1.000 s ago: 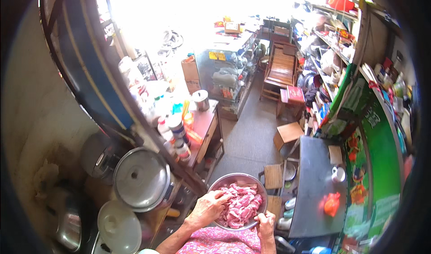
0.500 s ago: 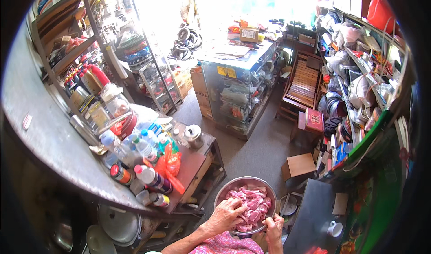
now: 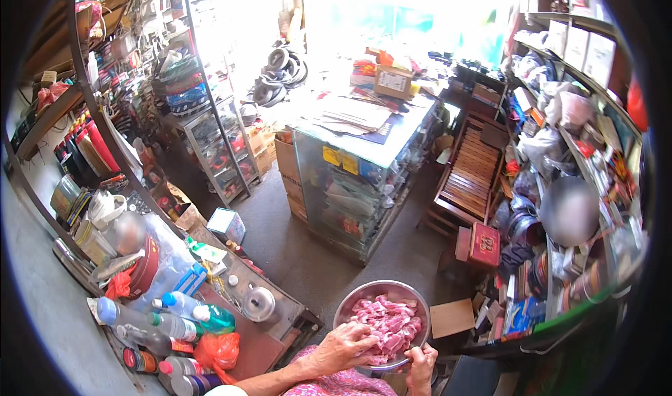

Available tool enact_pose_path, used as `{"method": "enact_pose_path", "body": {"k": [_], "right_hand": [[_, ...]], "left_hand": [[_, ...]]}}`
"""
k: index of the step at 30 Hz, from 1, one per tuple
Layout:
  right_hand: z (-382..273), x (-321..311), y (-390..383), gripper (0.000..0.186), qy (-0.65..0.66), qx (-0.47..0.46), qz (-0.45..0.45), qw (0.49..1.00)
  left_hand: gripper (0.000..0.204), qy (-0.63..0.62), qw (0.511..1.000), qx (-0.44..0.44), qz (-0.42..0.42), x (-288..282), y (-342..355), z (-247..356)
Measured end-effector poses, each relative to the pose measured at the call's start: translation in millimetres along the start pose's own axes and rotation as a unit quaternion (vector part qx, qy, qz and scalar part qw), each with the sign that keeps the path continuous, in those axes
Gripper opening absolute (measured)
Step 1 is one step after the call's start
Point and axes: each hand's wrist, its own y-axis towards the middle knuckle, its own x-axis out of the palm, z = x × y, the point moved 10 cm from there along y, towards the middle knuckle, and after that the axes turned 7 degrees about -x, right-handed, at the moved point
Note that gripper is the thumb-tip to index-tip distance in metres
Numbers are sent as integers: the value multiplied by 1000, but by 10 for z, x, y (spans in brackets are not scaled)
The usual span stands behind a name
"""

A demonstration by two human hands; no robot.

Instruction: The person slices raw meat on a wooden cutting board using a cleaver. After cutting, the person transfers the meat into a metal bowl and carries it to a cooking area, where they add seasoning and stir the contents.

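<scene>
A round metal bowl (image 3: pixel 350 300) full of pink raw meat pieces (image 3: pixel 389 320) sits low in the view, in front of me. My left hand (image 3: pixel 343 345) lies palm down on the meat at the bowl's near left side. At the bowl's near rim, my right hand (image 3: pixel 421 362) is closed on a thin dark handle, probably a knife; its blade is hidden. A pink patterned cloth (image 3: pixel 329 383) covers my lap below the bowl.
A low wooden table (image 3: pixel 260 340) on my left carries plastic bottles (image 3: pixel 178 303), an orange bag (image 3: pixel 218 350) and a small metal lidded pot (image 3: pixel 258 302). A glass display counter (image 3: pixel 357 193) stands ahead, a wooden chair (image 3: pixel 470 180) to its right, crowded shelves on both sides.
The view has tilted up and away from the pots at my left, showing more of the shop. My left hand stays on the meat and my right hand at the bowl's rim.
</scene>
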Motion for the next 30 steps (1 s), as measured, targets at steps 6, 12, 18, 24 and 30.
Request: {"method": "enact_pose_path", "body": {"k": [6,12,18,24,30], "right_hand": [[-193,424,859,8,-7,-14,-9,1000],[-225,919,1716,13,-14,56,-95,994],[-174,1438,2689,12,-56,90,-272,956],[-413,1736,3394,18,-78,154,-450,876],[-422,1996,3682,19,-92,224,-545,803]], "left_hand": [[41,-6,999,-35,-20,26,624,-494],[34,31,993,-114,28,155,1157,-1000],[26,146,952,-265,47,168,1842,-1463],[20,145,905,-375,140,-84,2647,-1498],[30,179,850,-463,179,-40,3017,-1544]]}}
